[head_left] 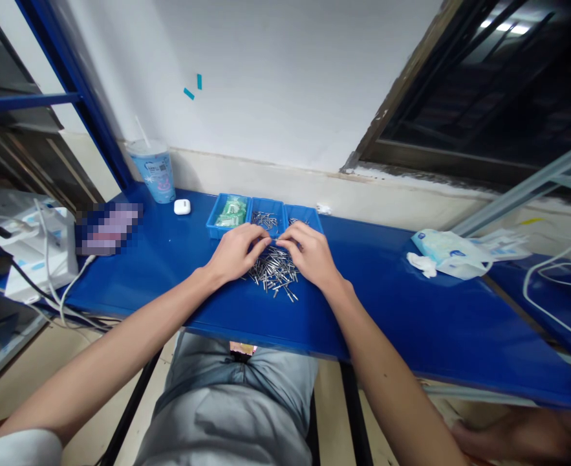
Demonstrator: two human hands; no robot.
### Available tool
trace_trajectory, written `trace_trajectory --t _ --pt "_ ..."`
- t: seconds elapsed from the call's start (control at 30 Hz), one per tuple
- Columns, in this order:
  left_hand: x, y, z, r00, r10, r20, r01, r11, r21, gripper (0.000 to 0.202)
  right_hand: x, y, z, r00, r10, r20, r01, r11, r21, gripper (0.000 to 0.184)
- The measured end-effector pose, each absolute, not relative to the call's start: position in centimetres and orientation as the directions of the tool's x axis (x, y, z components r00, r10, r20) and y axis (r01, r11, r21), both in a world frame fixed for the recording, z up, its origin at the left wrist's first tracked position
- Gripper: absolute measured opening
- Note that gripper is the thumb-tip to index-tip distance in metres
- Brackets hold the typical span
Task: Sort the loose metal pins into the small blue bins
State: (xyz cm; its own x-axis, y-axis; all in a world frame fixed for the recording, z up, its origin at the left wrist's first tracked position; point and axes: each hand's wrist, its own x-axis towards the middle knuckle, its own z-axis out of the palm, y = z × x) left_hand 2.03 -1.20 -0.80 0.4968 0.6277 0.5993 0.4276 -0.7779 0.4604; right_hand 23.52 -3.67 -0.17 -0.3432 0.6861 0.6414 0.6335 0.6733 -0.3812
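Note:
A loose pile of thin silvery metal pins (pixel 276 275) lies on the blue table. My left hand (pixel 237 251) is above the pile's left side, thumb and forefinger pinched together. From the other side my right hand (pixel 310 254) pinches in the same way, its fingertips almost meeting those of the left. Whatever sits between the fingertips is too small to make out. Just behind the hands stand three joined blue bins: the left bin (pixel 211 228) holds green-and-clear plastic packets, the middle bin (pixel 281 210) holds metal pins, and the right bin (pixel 309 213) is partly hidden by my right hand.
On the left are a blue drink cup (pixel 156 175) with a straw, a white earbud case (pixel 182 207), a blurred-out phone-like object (pixel 110 230) and white power strips (pixel 47 252) with cables. A tissue pack (pixel 452 254) lies right. The table (pixel 382 310) meets a wall behind.

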Motion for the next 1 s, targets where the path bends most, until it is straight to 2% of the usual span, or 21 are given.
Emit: trace_trajectory --t 0.37,0.5,0.67,0.77,1.0 --pt "1.7 -1.0 -0.6 0.481 0.633 0.606 0.447 -0.772 0.451 0.026 24.4 -3.6 0.0 -0.248 0.703 0.666 0.733 0.586 -0.345 0.019" --pt "1.1 -0.5 -0.4 0.565 0.694 0.445 0.544 -0.720 0.432 0.026 25.0 -3.6 0.1 -0.070 0.692 0.718 0.796 0.473 -0.378 0.022" --pt "0.7 0.0 -0.3 0.718 0.662 0.217 0.589 -0.743 0.316 0.027 25.7 -3.0 -0.1 0.174 0.699 0.694 0.869 0.223 -0.442 0.022" --pt "0.5 0.2 -0.2 0.733 0.661 0.160 0.604 -0.741 0.294 0.027 25.7 -2.9 -0.2 0.155 0.719 0.677 0.871 0.224 -0.438 0.022" --pt "0.1 0.5 -0.3 0.742 0.652 0.157 0.574 -0.739 0.353 0.023 24.8 -3.4 0.0 -0.059 0.758 0.649 0.802 0.423 -0.422 0.021"
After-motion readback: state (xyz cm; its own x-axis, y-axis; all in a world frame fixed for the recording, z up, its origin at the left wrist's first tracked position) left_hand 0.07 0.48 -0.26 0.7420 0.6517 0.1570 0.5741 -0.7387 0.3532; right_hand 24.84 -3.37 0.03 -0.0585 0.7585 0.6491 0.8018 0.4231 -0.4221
